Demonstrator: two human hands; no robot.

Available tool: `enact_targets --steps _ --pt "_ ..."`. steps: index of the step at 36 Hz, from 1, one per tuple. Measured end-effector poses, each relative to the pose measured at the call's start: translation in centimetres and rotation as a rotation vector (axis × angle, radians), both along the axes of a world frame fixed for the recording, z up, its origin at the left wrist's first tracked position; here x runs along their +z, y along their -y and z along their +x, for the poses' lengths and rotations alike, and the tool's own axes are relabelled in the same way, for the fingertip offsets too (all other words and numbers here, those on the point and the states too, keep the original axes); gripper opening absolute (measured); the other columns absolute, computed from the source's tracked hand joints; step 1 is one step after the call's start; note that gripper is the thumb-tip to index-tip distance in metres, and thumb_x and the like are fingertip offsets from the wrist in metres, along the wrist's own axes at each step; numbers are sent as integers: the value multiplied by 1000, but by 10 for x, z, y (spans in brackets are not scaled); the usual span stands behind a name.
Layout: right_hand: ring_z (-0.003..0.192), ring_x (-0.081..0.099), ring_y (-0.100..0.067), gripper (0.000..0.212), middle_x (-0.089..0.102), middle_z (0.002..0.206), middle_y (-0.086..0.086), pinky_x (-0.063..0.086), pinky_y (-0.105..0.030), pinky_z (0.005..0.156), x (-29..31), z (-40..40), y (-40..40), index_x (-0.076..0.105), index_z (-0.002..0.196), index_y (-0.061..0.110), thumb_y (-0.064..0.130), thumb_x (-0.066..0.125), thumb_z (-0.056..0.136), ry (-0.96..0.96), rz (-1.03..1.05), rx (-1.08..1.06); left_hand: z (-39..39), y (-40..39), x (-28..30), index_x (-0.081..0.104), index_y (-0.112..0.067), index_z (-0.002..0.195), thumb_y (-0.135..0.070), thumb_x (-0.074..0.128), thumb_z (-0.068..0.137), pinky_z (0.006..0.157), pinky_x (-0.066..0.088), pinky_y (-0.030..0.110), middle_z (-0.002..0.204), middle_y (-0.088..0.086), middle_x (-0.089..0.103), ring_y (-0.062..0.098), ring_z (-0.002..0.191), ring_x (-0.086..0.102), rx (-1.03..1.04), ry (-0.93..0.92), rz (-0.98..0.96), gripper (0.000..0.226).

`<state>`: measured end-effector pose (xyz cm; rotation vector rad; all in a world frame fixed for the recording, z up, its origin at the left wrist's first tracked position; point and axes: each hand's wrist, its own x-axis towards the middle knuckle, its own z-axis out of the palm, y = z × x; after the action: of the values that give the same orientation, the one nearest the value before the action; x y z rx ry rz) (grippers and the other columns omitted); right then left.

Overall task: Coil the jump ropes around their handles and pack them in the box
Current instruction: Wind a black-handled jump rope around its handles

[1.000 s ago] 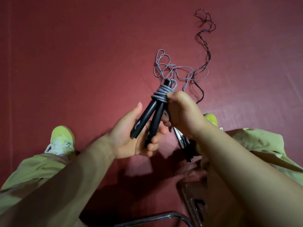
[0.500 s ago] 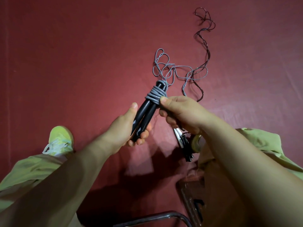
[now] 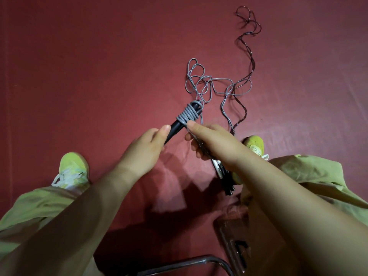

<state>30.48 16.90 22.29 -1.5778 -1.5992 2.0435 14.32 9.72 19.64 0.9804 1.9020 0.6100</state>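
Observation:
My left hand grips a pair of black jump rope handles that point up and to the right. Several turns of grey rope are wound around their upper end. My right hand pinches the grey rope just below the coil. The loose grey rope lies tangled on the red floor beyond the handles. A second, dark red rope snakes away toward the top right. Its black and white handles lie on the floor under my right forearm.
The red floor spreads all around. My yellow-green shoes stand at the left and right. A metal chair frame runs along the bottom, and a clear box sits at the bottom right, partly hidden by my arm.
My left hand rolled over the handles, tilting them further to the right. My right hand carried the grey rope down around them, and the coil grew by a turn.

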Motion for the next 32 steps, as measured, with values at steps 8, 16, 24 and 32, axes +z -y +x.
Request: enact_targets --steps 8,16,24,32 --pt "47 40 -16 41 49 59 -4 28 -27 48 3 -4 4 56 79 13 50 50 94 21 9 -66 3 6 3 53 -22 93 -47 67 78 69 39 33 87 -4 57 20 82 54 -112 -223 95 33" --pt "46 22 -15 36 30 55 -6 16 -23 40 9 -7 5 41 64 14 25 47 98 -74 72 -91 -7 12 12 58 -19 84 -61 61 61 64 43 29 68 -3 62 9 61 58 -196 512 -219 48" --pt "52 31 -22 39 37 53 -11 15 -42 55 8 -12 5 48 55 20 54 51 75 -190 29 -72 2 16 23 73 -8 86 -76 38 65 59 51 33 66 8 61 22 53 59 -130 1344 -435 79" --pt "50 55 -18 53 58 59 -9 48 -21 46 -1 -13 12 63 78 8 45 33 102 -65 -98 -58 14 15 15 58 -10 82 -63 23 91 51 25 27 55 3 49 17 43 42 46 835 -310 64"
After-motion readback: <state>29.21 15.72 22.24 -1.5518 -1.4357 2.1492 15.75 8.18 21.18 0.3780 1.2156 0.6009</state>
